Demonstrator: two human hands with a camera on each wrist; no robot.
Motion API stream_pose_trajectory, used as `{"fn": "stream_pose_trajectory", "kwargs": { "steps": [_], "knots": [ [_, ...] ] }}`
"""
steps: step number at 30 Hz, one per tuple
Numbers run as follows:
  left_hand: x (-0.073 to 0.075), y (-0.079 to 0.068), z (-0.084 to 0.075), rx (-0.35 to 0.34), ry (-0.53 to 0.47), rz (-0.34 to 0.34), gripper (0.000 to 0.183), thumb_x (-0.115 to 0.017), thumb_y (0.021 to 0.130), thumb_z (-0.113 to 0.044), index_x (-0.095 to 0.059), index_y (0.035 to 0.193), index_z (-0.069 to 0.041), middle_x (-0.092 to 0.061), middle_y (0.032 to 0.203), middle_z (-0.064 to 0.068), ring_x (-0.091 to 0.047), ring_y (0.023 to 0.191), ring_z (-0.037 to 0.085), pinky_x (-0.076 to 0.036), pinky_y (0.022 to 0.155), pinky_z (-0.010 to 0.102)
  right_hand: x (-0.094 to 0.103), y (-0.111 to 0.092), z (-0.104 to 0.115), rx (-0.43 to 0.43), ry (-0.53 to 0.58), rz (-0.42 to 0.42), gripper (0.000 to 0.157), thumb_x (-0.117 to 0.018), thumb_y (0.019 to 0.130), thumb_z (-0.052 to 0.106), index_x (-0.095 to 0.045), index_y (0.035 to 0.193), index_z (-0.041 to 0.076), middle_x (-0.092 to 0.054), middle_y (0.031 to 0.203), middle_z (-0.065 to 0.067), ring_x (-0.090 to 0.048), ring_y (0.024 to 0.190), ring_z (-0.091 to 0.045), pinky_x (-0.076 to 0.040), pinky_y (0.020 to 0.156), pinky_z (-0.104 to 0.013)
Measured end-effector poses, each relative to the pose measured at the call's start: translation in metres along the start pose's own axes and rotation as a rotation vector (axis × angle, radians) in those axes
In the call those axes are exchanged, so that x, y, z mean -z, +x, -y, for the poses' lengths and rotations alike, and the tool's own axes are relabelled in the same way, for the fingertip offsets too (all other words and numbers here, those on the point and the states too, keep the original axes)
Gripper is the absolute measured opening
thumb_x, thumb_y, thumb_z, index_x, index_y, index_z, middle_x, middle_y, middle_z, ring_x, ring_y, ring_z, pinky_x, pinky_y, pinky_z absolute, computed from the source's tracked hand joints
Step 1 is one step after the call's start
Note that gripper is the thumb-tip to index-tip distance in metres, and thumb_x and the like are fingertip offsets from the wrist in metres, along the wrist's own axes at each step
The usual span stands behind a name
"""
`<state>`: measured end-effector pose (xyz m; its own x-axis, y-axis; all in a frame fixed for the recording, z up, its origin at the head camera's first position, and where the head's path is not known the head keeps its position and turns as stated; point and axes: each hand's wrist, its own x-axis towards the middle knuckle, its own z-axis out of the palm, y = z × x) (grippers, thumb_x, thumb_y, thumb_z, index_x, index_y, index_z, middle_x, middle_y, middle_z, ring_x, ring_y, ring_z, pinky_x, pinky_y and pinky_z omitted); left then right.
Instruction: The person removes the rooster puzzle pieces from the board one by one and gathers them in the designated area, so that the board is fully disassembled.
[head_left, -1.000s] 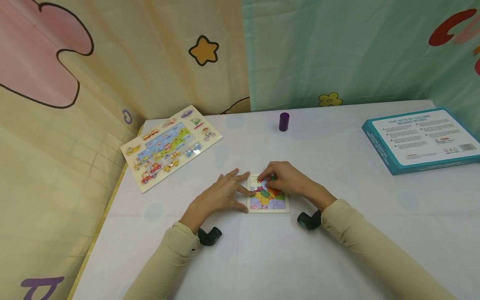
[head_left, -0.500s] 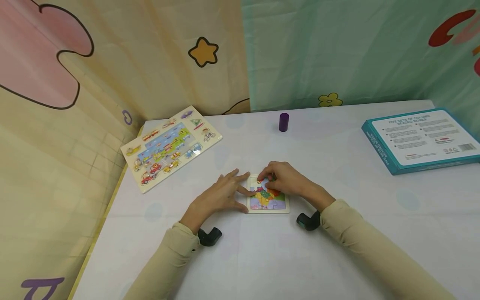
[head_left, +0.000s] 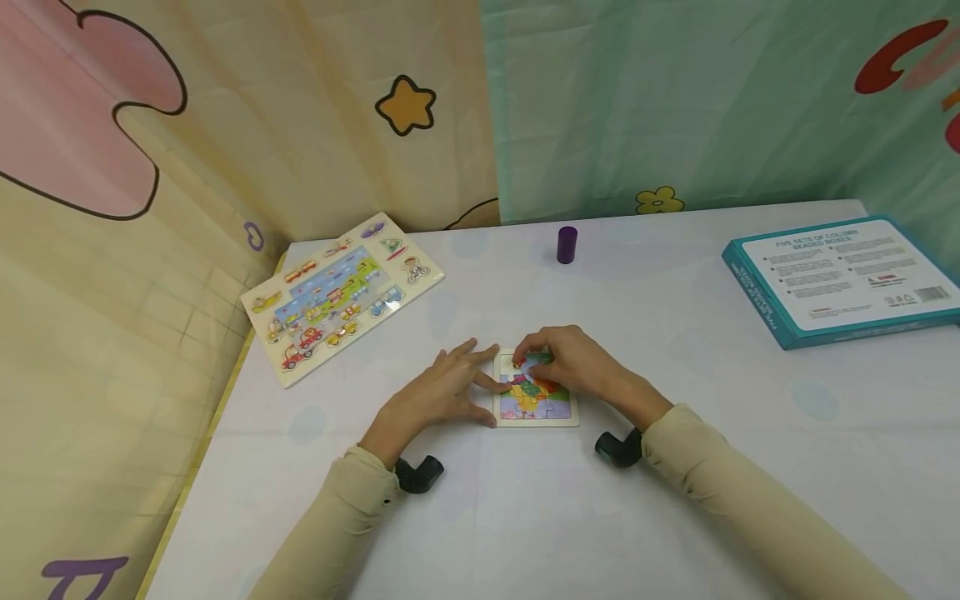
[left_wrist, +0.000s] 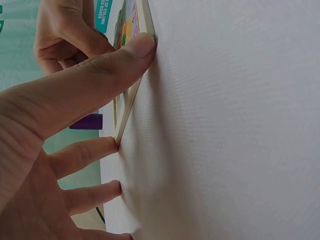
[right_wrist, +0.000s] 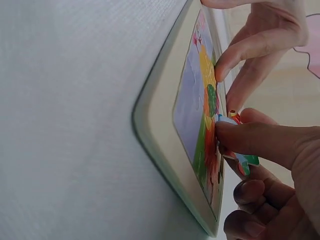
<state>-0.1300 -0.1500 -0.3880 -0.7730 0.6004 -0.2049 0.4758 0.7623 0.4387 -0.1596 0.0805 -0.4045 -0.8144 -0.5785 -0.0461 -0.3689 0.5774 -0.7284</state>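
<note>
A small jigsaw puzzle [head_left: 536, 408] in a pale wooden tray lies on the white table between my hands. My left hand [head_left: 442, 389] spreads its fingers along the tray's left side. Its thumb touches the tray's edge in the left wrist view, and one finger reaches onto the picture. Over the puzzle's upper part, my right hand [head_left: 576, 360] pinches a jigsaw piece [right_wrist: 245, 164] in red, blue and green, tilted up from the tray in the right wrist view. The fingers hide part of the piece and the tray's upper right.
A larger wooden board [head_left: 341, 296] with vehicle pictures lies at the back left. A purple cylinder [head_left: 567, 245] stands near the table's far edge. At the right is a flat teal box [head_left: 847, 279]. Curtains hang behind the table.
Very little differs. My right hand has shifted slightly at the puzzle's top with the jigsaw piece still pinched. The left hand has stayed in place.
</note>
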Motion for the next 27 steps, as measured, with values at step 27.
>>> {"fn": "stream_pose_trajectory", "kwargs": {
  "steps": [27],
  "knots": [
    [-0.0001,-0.0002,0.0004,0.003,0.004,0.01,0.052,-0.089,0.07,-0.034,-0.073,0.118,-0.022,-0.039,0.154,0.01,-0.02,0.146,0.042,-0.019,0.107,0.071,0.0033,-0.0055,-0.0065,-0.036,0.08,-0.17,0.016,-0.077,0.084,0.012,-0.08,0.1,0.014,-0.074,0.086,0.005,-0.058,0.073,-0.013,-0.048,0.064,-0.027]
  ]
}}
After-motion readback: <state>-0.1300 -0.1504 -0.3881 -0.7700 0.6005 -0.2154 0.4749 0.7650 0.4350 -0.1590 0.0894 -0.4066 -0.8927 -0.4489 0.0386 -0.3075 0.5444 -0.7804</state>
